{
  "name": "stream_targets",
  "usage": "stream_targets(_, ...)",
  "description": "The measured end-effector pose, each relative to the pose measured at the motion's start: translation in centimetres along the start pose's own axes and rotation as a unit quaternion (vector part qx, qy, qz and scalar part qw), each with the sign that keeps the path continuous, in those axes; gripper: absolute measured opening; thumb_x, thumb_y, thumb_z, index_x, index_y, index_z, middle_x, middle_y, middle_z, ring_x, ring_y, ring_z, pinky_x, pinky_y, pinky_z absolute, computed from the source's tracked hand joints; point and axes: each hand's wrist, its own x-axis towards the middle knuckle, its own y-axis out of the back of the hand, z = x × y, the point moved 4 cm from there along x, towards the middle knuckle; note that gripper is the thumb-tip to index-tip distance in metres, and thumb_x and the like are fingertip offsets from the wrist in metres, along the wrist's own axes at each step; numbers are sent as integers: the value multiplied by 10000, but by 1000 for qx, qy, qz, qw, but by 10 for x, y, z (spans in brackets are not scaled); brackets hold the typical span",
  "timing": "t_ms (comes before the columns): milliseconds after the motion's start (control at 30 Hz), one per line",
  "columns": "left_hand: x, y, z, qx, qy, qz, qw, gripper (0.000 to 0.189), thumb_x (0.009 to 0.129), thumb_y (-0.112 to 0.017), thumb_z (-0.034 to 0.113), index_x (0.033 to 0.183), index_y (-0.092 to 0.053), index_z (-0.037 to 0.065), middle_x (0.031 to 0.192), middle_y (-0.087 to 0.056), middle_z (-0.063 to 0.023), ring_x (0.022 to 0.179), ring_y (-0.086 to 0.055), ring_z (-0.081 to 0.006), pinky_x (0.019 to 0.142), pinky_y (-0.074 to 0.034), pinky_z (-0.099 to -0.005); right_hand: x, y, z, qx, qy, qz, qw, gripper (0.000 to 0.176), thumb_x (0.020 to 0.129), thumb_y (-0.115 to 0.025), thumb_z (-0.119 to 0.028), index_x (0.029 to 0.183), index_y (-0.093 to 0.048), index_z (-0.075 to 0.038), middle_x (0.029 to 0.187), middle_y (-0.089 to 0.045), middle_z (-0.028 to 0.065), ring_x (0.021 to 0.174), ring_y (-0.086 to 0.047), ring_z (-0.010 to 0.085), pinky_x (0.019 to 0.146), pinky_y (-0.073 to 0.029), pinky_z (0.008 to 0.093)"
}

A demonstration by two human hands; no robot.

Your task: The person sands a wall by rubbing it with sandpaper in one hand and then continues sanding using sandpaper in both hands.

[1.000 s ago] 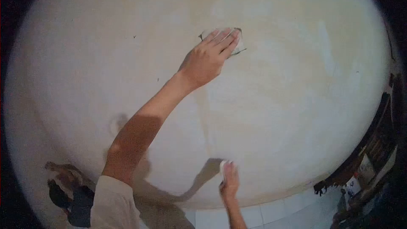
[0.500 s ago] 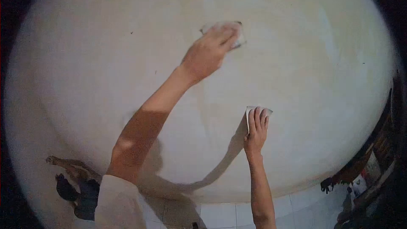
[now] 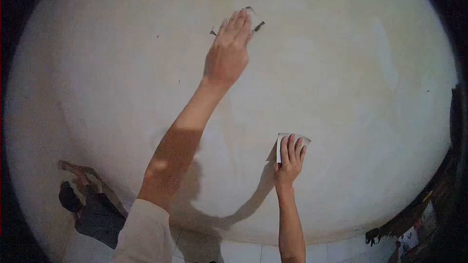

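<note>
My left hand (image 3: 228, 44) lies flat on the upper part of a pale wall (image 3: 321, 78), fingers stretched upward over a sheet of sandpaper (image 3: 255, 18). Dark, curled corners of that sheet stick out on both sides of the fingers. Lower and to the right, my right hand (image 3: 289, 160) presses a second sheet of sandpaper (image 3: 283, 140) to the wall. Its fingers lie over the white backing, and the thumb is at the left edge. The undersides of both sheets are mostly hidden.
At the lower left another person (image 3: 97, 214) in dark clothes has an arm raised to the wall. White floor tiles (image 3: 317, 253) run along the bottom. Dark, cluttered items (image 3: 414, 234) stand at the lower right. Shadows of my head and arm fall on the wall.
My left hand has moved up and left with its sandpaper, its fingers now pointing upward. My right hand appears slightly lower and further left; the view has also tilted a little.
</note>
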Motion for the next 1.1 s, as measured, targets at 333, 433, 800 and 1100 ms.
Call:
stream_targets(333, -4, -1, 4, 51, 53, 50, 996, 444, 853, -481, -11, 1288, -487, -102, 1336, -535, -216, 1286, -488, -334, 1124, -359, -424, -7, -14, 11, -7, 25, 41, 999, 539, 887, -493, -357, 1341, -565, -75, 1459, -475, 112, 1395, -355, 387, 1130, -228, 587)
stream_targets(433, -7, -10, 32, -5, 56, 21, 998, 448, 854, -487, -19, 1300, -514, -65, 1396, -495, -211, 1331, -442, -339, 1158, -308, -424, -7, -11, 8, 9, 29, 58, 998, 545, 965, -403, -432, 1354, -554, -81, 1465, -467, 113, 1401, -343, 388, 1131, -221, 585)
stream_targets(800, -32, 23, 25, -80, 16, 62, 995, 452, 843, -494, 12, 1274, -471, -124, 1316, -519, -280, 1276, -475, -394, 1122, -351, -438, -5, -16, 17, -1, 46, 39, 998, 565, 994, -327, -451, 1386, -527, -95, 1485, -438, 110, 1411, -322, 382, 1156, -191, 553)
stream_targets(1100, -49, 21, -10, -11, 69, 83, 994, 414, 840, -479, 29, 1226, -536, -107, 1326, -514, -290, 1267, -491, -380, 1124, -344, -433, -5, -14, 11, -38, 73, 62, 995, 731, 984, -201, -618, 1410, -494, -102, 1496, -410, 136, 1418, -306, 372, 1169, -160, 542)
